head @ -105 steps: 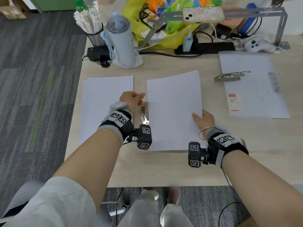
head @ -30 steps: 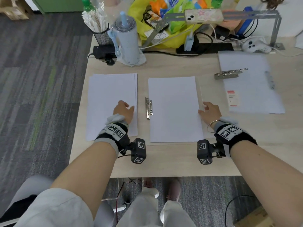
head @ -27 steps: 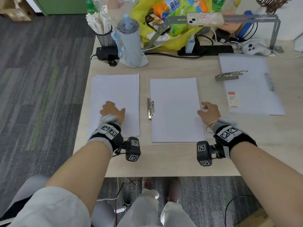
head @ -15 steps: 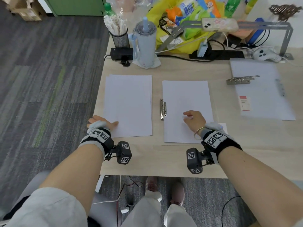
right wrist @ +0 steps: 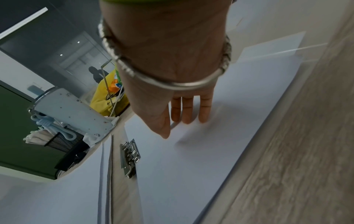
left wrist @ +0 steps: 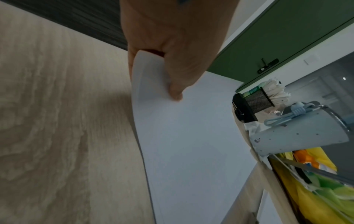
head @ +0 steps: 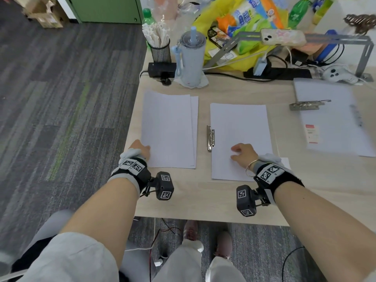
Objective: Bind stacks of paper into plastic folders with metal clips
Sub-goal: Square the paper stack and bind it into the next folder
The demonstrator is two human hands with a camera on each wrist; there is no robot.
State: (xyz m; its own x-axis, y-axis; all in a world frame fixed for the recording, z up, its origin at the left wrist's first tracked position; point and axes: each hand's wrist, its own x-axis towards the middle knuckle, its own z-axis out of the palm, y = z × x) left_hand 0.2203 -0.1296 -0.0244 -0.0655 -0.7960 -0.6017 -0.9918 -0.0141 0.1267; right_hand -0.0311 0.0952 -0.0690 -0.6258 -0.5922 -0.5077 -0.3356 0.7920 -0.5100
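White paper occupies two positions on the desk (head: 183, 200). The left stack (head: 168, 129) lies flat, its near left corner curled upward and pinched between thumb and fingers of the left hand (head: 140, 149); the wrist view confirms the grip, judged a preparation to lift the sheets. The right stack (head: 240, 127) sits in the clear plastic folder (head: 275, 139), its left edge under the metal clip (head: 210, 137), which lies closed and parallel to that edge. The right hand (head: 243, 154) rests on it, fingers straight and close together, touching the sheet, evidently to keep the bound pages steady. A second folder (head: 329, 119) with its own clip (head: 305, 105) lies well apart to the right, probably awaiting the left stack.
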